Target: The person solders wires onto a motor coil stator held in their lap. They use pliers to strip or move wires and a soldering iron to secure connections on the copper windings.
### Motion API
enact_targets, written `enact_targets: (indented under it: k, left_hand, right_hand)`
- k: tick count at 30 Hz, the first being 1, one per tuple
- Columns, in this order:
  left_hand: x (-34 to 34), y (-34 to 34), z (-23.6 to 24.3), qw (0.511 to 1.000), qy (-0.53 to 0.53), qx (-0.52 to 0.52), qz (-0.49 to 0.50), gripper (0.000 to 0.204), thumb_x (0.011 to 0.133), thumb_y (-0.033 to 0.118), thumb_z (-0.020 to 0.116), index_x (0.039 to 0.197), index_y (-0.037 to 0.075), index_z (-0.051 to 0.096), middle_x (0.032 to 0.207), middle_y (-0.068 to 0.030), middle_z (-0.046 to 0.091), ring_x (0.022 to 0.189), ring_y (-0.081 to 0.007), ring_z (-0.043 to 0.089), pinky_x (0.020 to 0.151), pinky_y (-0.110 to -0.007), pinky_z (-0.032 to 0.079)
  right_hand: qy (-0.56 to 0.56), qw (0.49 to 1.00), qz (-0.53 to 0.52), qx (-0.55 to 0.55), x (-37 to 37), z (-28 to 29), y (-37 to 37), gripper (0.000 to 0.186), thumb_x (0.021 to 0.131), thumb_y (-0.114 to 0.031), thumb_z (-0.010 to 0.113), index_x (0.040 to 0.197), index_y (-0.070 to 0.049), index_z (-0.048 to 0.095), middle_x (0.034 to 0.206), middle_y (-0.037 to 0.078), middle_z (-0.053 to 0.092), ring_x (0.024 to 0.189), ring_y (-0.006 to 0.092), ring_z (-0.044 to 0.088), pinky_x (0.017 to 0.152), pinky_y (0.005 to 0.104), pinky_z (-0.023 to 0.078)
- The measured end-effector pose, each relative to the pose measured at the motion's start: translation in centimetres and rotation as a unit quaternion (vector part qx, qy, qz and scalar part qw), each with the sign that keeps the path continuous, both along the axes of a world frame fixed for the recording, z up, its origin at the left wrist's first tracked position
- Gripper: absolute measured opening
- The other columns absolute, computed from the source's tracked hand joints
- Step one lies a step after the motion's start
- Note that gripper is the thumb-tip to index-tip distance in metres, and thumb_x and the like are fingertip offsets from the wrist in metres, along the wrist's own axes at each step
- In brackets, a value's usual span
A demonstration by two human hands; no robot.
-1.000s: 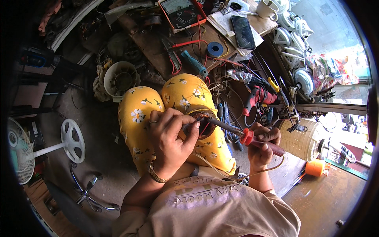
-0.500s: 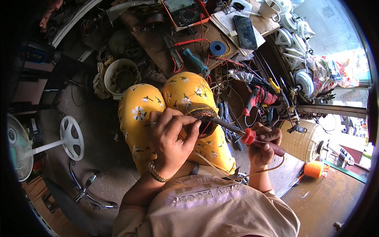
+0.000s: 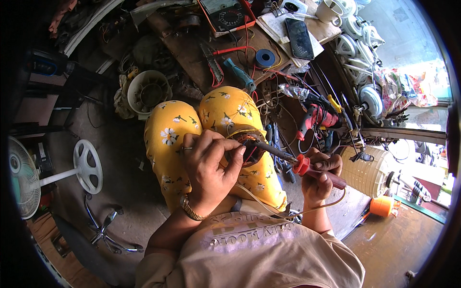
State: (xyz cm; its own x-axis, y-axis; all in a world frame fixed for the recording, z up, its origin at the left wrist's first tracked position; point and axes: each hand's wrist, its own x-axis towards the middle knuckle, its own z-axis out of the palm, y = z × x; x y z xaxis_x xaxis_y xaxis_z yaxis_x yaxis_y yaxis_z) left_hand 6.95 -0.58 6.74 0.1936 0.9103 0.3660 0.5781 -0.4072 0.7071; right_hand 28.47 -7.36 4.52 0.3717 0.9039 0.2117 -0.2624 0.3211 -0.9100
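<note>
On my lap, against the yellow flowered trousers (image 3: 168,137), rests a round motor stator (image 3: 260,156) with copper-coloured windings inside its ring. My right hand (image 3: 321,178) is wrapped round the dark red handle of a soldering iron (image 3: 301,165). The iron's dark barrel points left, its tip at the stator's upper rim. My left hand (image 3: 211,163) is closed in a pinch beside that tip, on what looks like a thin wire; the fingers partly hide it. A yellow lead curves over the stator's top. The iron's pale cord hangs below and loops across my shirt.
Ahead lies a low wooden bench with an analog multimeter (image 3: 230,18), a blue-rimmed spool (image 3: 264,58) and a phone (image 3: 299,38). Right of my knees are a red power tool (image 3: 309,120) and pliers. A white bucket (image 3: 149,92) and a fan (image 3: 23,177) stand to the left.
Almost nothing differs. Both hands, the soldering iron and the stator keep their places, with only a very slight shift of the whole view.
</note>
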Motion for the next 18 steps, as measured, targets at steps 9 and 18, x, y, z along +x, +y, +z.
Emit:
enact_targets:
  k: [9,18]
  left_hand:
    - [-0.08,-0.04,-0.06,1.000,0.006,-0.004,-0.001,0.010,0.078,0.013,0.073,0.077,0.008,0.064,0.076,-0.0032,0.058,0.073,-0.0219,0.054,0.076,-0.037,0.035]
    - [-0.25,0.09,0.41,0.999,0.032,0.015,-0.008,0.011,0.074,0.011,0.075,0.075,0.009,0.064,0.076,-0.0033,0.058,0.074,-0.0231,0.052,0.074,-0.038,0.036]
  right_hand:
    - [0.005,1.000,0.000,-0.002,0.08,-0.16,-0.09,0.033,0.079,-0.032,0.072,0.083,-0.008,0.049,0.067,0.005,0.053,0.065,0.0155,0.041,0.061,0.0294,0.039]
    - [0.004,1.000,0.011,-0.002,0.31,-0.09,-0.15,0.033,0.079,-0.032,0.072,0.084,-0.009,0.049,0.069,0.005,0.055,0.065,0.0160,0.042,0.062,0.0298,0.040]
